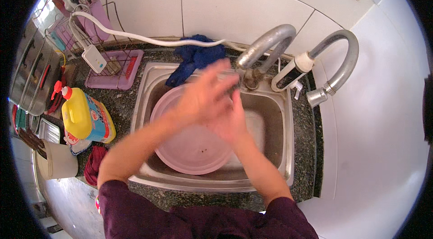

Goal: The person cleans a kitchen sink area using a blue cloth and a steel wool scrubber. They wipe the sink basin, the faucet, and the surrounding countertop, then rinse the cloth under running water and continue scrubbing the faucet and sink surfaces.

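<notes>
Both of my hands are together above a pink plastic basin (194,147) that sits in a stainless steel sink (275,127). My left hand (209,91), blurred by motion, lies partly over my right hand (226,118). Water seems to run at the fingers below the thick metal faucet (267,42), though blur hides the detail. Whether either hand holds something cannot be made out. A few dark specks lie on the basin's bottom. Behind the hands, a dark blue cloth (196,54) hangs over the sink's back edge.
A second curved faucet (350,52) stands at the right. On the left are a yellow pump bottle (88,115), a dark red cloth (94,166), a white tub (59,159) and a wire rack above a pink tray (130,83). A white cable (142,38) crosses the back.
</notes>
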`<act>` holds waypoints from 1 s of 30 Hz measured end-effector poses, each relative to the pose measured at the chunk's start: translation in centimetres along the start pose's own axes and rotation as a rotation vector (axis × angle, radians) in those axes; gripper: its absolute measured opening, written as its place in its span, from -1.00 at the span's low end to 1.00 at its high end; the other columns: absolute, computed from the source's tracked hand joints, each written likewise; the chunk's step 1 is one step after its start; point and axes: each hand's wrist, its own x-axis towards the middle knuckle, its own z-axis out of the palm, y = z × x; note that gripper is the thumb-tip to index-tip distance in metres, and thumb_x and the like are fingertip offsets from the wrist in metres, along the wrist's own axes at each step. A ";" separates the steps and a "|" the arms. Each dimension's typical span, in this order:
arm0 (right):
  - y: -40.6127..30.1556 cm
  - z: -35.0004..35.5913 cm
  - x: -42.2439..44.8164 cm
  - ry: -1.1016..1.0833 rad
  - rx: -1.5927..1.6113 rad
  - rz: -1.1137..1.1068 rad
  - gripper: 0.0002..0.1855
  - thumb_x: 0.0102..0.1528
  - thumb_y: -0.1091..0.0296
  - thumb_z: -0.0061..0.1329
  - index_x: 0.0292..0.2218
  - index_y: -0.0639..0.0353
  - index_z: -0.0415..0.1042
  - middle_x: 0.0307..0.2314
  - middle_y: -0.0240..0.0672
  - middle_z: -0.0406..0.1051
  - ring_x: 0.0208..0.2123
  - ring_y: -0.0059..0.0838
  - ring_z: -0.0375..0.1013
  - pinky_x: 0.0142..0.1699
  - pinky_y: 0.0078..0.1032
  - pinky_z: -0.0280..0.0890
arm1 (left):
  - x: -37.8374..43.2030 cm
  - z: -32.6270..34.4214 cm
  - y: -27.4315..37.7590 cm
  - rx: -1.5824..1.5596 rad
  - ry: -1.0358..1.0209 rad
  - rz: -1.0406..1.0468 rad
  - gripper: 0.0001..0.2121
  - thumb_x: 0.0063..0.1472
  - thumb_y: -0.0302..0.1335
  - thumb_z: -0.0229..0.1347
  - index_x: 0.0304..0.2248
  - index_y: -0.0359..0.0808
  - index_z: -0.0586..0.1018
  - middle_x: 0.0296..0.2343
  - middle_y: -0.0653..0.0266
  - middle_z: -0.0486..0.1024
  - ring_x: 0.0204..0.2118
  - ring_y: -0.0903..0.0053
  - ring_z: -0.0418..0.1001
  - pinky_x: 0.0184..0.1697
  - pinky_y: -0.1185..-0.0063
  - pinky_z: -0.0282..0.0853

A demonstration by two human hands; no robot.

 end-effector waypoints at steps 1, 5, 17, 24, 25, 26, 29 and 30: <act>0.6 -0.2 -1.2 0.116 0.092 -0.003 -0.53 0.12 -0.14 -0.31 -0.06 -0.07 0.22 -0.20 -0.36 0.33 -0.17 -0.35 0.34 -0.13 -0.20 0.27 | -2.3 0.4 1.9 -0.081 -0.070 -0.057 -0.51 -0.09 -0.38 0.13 -0.08 -0.21 0.38 0.02 0.10 0.17 0.04 0.26 0.18 0.00 0.30 0.17; 0.5 -5.8 -6.2 0.315 -0.005 -0.237 -0.63 0.05 0.17 -0.21 -0.09 0.00 0.24 -0.28 -0.36 0.36 -0.29 -0.39 0.38 -0.24 -0.28 0.35 | -5.9 -0.5 2.2 -0.111 -0.292 0.009 -0.58 0.06 -0.18 0.00 -0.10 -0.19 0.41 0.06 0.11 0.12 0.07 0.22 0.14 0.11 0.33 -0.04; -10.9 -18.4 -19.1 1.548 -2.062 -0.696 -0.53 0.01 0.08 -0.08 -0.10 0.13 0.29 -0.17 -0.12 0.25 -0.13 -0.13 0.22 -0.10 -0.24 0.17 | 0.5 6.0 -16.9 0.381 -0.142 -0.433 -0.38 -0.09 -0.31 0.18 0.02 -0.13 0.27 -0.15 0.10 0.31 -0.16 0.17 0.30 -0.15 0.35 0.29; -10.5 -16.9 -17.3 1.373 -2.121 -0.746 -0.56 0.02 0.13 -0.09 -0.11 0.18 0.28 -0.36 -0.16 0.25 -0.24 -0.10 0.22 -0.19 -0.22 0.18 | 2.2 12.8 -24.8 -0.238 -0.122 -0.457 -0.68 -0.03 -0.50 0.05 -0.19 -0.27 0.46 -0.29 0.08 0.45 -0.22 0.30 0.41 -0.17 0.43 0.29; -10.8 -16.9 -17.7 1.402 -2.131 -0.702 -0.57 0.02 0.14 -0.09 -0.12 0.19 0.28 -0.37 -0.16 0.25 -0.24 -0.10 0.22 -0.19 -0.22 0.18 | 4.6 14.9 -22.7 -0.348 -0.174 -0.380 -0.65 -0.03 -0.53 0.04 -0.16 -0.25 0.44 -0.26 0.07 0.44 -0.18 0.32 0.40 -0.14 0.46 0.28; -10.7 -17.6 -18.1 1.423 -2.134 -0.704 -0.57 0.02 0.15 -0.09 -0.12 0.19 0.28 -0.37 -0.16 0.25 -0.25 -0.10 0.22 -0.19 -0.22 0.18 | 6.9 16.8 -20.5 -0.460 -0.232 -0.306 -0.61 -0.03 -0.56 0.03 -0.12 -0.24 0.42 -0.23 0.06 0.44 -0.15 0.34 0.40 -0.11 0.48 0.27; -10.8 -18.6 -18.7 1.401 -2.187 -0.715 -0.57 0.02 0.16 -0.09 -0.11 0.20 0.27 -0.38 -0.14 0.25 -0.26 -0.09 0.22 -0.20 -0.23 0.17 | 13.6 16.4 -15.0 -0.174 -0.485 -0.109 -0.65 -0.02 -0.53 0.01 -0.16 -0.18 0.46 -0.29 0.05 0.46 -0.21 0.29 0.41 -0.16 0.45 0.28; -10.6 -18.3 -18.5 1.400 -2.202 -0.700 -0.57 0.01 0.17 -0.08 -0.11 0.21 0.27 -0.38 -0.14 0.24 -0.27 -0.09 0.22 -0.20 -0.23 0.17 | 15.4 16.5 -15.4 -0.067 -0.622 -0.150 -0.68 -0.02 -0.51 0.03 -0.19 -0.17 0.49 -0.33 0.05 0.48 -0.24 0.29 0.42 -0.18 0.45 0.28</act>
